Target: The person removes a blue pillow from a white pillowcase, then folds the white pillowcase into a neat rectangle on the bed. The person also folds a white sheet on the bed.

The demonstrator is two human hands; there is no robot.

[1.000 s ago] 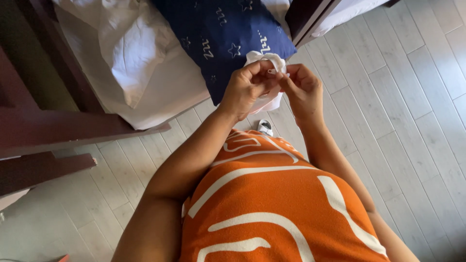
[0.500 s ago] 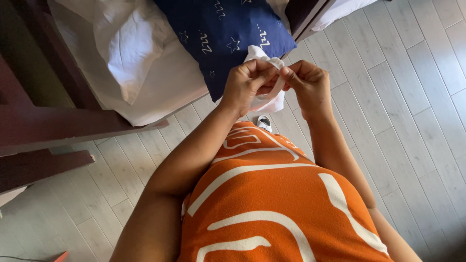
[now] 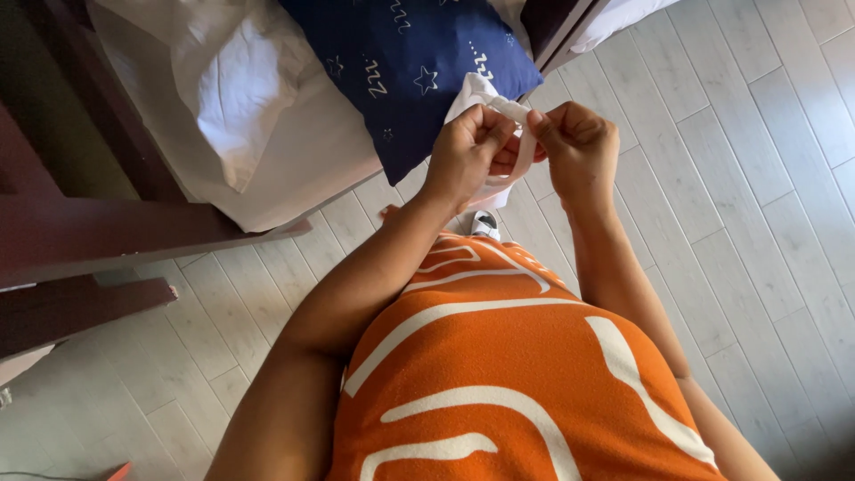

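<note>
Both forearms reach forward, bent at the elbows. The left hand (image 3: 468, 151) and right hand (image 3: 574, 147) meet in front of the chest — each pinching the white cloth (image 3: 521, 134) between curled fingers — above the floor (image 3: 757, 178), beside the blue pillow (image 3: 410, 62).

I see both hands raised close together over the pale plank floor (image 3: 757, 178), pinching a strip of white cloth (image 3: 521, 147) between them. My left hand (image 3: 468, 151) grips it with thumb and fingers; my right hand (image 3: 579, 147) pinches its other side, the knuckles nearly touching. Just beyond them lies a navy pillow with stars (image 3: 419, 71) on a bed, beside a white pillow (image 3: 232, 98). A dark wooden bed frame (image 3: 107, 232) runs along the left. An orange dress with white lines (image 3: 508, 374) fills the bottom of the view.
</note>
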